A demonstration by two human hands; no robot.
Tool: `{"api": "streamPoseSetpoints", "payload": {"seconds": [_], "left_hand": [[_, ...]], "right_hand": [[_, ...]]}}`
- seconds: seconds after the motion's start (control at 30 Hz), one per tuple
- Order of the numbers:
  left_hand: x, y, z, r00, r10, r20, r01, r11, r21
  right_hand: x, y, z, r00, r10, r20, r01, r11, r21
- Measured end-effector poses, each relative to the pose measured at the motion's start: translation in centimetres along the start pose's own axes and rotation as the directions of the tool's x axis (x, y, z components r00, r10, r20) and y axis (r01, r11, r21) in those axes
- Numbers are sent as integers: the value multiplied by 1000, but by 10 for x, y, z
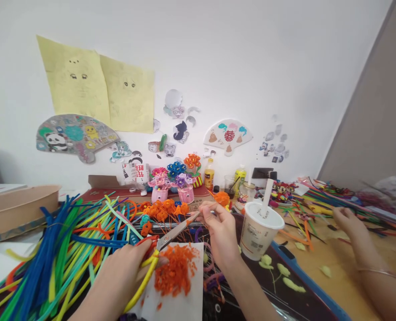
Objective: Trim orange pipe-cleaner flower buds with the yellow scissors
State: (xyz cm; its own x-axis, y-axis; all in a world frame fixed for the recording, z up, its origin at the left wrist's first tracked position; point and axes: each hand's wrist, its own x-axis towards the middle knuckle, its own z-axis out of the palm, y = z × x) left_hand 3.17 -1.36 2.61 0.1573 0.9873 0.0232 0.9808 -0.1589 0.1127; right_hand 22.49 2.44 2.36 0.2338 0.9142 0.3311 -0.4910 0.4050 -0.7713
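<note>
My left hand [132, 263] is closed around the handles of a pair of scissors [173, 235] with red and yellow grips. The blades point up and to the right, their tips close to my right hand [218, 225]. That hand is closed in a pinch at the blade tips; a small orange bit shows there, but what the fingers hold is mostly hidden. Under the scissors, a heap of orange fuzzy clippings [176, 272] lies on a white sheet [198, 303]. Just beyond are several orange fuzzy flowers [166, 209] on thin stems.
Many coloured pipe cleaners [51, 258] spread over the left side. A lidded paper cup [259, 234] with a straw stands right of my right hand. Pink flower pots [160, 194] and an amber bottle [209, 174] stand at the back. Another person's hand [348, 220] is at the right.
</note>
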Motion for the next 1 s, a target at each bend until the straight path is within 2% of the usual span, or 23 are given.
{"api": "streamPoseSetpoints", "payload": {"seconds": [0.2,0.37,0.53,0.73,1.0], "left_hand": [[0,-2,2,1000,20,4,-19,989,-144],[-1,-1,5,998,-3,-58,-4,993,-121],[-3,2,2,999,-15,-40,10,990,-141],[0,1,4,999,22,-39,-25,997,-76],[2,-2,8,999,15,-46,-14,1000,25]], "right_hand": [[1,4,-2,1000,-8,14,9,1000,-11],[2,4,-3,1000,-10,19,10,1000,-11],[1,2,-1,1000,0,15,-1,1000,12],[1,5,-2,1000,-28,4,28,1000,-9],[1,5,-3,997,-76,13,76,996,-43]]}}
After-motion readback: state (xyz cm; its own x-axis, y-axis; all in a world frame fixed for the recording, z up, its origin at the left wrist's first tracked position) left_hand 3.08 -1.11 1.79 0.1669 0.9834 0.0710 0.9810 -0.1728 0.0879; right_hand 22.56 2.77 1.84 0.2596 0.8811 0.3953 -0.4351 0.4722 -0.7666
